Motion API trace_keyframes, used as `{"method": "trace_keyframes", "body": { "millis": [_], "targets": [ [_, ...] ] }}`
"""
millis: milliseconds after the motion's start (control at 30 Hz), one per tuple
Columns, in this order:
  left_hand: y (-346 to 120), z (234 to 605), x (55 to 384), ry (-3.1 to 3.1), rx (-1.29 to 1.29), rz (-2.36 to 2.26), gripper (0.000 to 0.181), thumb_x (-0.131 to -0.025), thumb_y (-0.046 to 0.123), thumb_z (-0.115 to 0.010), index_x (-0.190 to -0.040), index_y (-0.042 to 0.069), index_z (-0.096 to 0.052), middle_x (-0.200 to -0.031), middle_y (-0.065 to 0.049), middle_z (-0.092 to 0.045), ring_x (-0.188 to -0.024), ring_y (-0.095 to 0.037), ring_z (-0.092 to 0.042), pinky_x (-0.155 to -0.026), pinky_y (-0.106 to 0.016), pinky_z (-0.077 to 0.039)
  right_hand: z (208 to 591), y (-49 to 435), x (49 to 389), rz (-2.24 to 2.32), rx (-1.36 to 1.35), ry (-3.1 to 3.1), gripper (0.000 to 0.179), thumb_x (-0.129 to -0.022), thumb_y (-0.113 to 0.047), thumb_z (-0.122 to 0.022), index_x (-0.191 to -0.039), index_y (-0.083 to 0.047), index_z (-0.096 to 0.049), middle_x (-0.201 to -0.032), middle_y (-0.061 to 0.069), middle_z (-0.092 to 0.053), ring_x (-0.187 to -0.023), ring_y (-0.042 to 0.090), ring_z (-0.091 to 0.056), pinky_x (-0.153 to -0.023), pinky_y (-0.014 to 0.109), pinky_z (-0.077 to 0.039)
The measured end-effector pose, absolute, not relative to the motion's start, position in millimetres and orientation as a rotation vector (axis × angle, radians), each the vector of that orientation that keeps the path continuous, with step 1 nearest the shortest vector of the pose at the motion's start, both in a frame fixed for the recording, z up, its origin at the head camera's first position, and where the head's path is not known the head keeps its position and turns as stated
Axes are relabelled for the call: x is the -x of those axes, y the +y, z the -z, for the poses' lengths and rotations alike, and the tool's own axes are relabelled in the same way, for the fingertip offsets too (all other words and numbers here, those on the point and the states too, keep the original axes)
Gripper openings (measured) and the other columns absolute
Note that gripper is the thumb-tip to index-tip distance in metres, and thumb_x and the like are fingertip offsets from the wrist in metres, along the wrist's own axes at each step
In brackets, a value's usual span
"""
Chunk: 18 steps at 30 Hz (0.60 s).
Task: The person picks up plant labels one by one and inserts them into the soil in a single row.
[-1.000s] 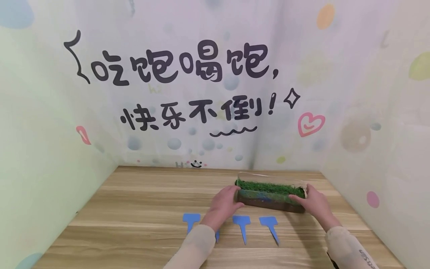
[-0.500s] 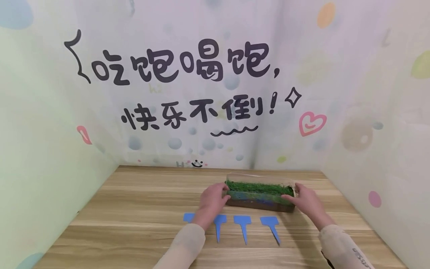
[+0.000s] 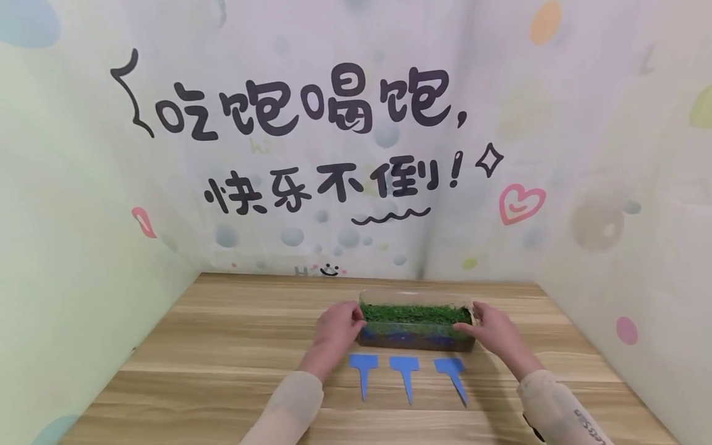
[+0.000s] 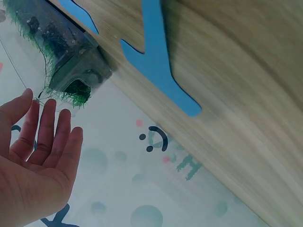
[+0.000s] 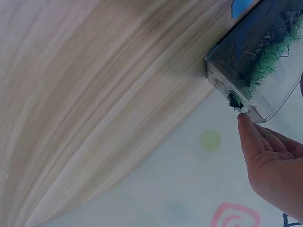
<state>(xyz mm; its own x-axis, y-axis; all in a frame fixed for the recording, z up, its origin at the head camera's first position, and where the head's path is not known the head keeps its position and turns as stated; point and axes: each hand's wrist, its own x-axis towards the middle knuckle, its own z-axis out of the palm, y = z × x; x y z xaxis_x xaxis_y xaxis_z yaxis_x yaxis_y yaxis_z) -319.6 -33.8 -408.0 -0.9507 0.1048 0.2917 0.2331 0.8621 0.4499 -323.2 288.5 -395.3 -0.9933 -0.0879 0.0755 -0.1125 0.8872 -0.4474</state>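
A clear rectangular box (image 3: 417, 339) with green grass-like strands (image 3: 417, 314) over a dark filling stands upright on the table. My left hand (image 3: 336, 327) holds its left end, thumb by the front corner and fingers at the end wall; in the left wrist view these fingers are only slightly bent near the rim. At the other end, my right hand (image 3: 495, 330) grips the box with the thumb over the front wall and fingers against the end. Just in front lie blue T-shaped plant labels: a left one (image 3: 364, 369), a middle one (image 3: 406, 369) and a right one (image 3: 452, 371).
The wood-grain table (image 3: 222, 346) meets a printed back wall (image 3: 311, 247) right behind the box. Side walls rise at left and right. A sliver of another blue label shows by my left forearm in the head view, mostly covered.
The box has slid left across the table with both hands on it, and now stands behind the labels. My left forearm now covers the leftmost label almost wholly.
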Motion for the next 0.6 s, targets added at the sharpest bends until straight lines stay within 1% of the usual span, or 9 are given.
{"method": "trace_keyframes", "body": {
  "millis": [133,233,433,600],
  "targets": [
    [-38.8,407.2,317.9,-2.789,0.245,0.719,0.013,-0.088,0.023,-0.076,-0.083,0.020,-0.064,-0.082,0.006,-0.066,-0.070,-0.010,-0.057,-0.061,-0.028,-0.047,395.3,284.2,324.0,-0.686,-0.171,-2.994,0.091,-0.089,-0.048,-0.071,-0.146,0.014,-0.036,-0.141,0.037,-0.048,-0.124,0.053,-0.053,-0.096,0.060,-0.048],
    [-42.4,407.2,316.0,-2.785,0.239,0.703,0.014,-0.088,0.024,-0.077,-0.083,0.021,-0.064,-0.085,0.005,-0.067,-0.071,-0.011,-0.058,-0.061,-0.028,-0.047,396.3,282.2,324.2,-0.685,-0.190,-2.985,0.090,-0.089,-0.047,-0.071,-0.145,0.014,-0.037,-0.140,0.037,-0.048,-0.122,0.052,-0.054,-0.095,0.060,-0.049],
    [-49.1,408.6,314.3,-2.778,0.223,0.658,0.013,-0.088,0.024,-0.077,-0.085,0.021,-0.065,-0.092,0.004,-0.069,-0.075,-0.013,-0.063,-0.062,-0.028,-0.049,396.1,283.6,323.3,-0.785,-0.283,-2.965,0.082,-0.091,-0.037,-0.072,-0.144,0.015,-0.037,-0.140,0.037,-0.049,-0.123,0.051,-0.055,-0.098,0.058,-0.049],
    [-51.0,408.2,314.0,-2.787,0.236,0.662,0.011,-0.088,0.024,-0.076,-0.086,0.021,-0.066,-0.092,0.004,-0.069,-0.077,-0.013,-0.064,-0.063,-0.028,-0.051,396.5,293.1,326.5,-0.805,-0.428,-2.918,0.077,-0.090,-0.032,-0.074,-0.140,0.017,-0.042,-0.137,0.038,-0.051,-0.119,0.050,-0.059,-0.097,0.055,-0.051]
  ]
}}
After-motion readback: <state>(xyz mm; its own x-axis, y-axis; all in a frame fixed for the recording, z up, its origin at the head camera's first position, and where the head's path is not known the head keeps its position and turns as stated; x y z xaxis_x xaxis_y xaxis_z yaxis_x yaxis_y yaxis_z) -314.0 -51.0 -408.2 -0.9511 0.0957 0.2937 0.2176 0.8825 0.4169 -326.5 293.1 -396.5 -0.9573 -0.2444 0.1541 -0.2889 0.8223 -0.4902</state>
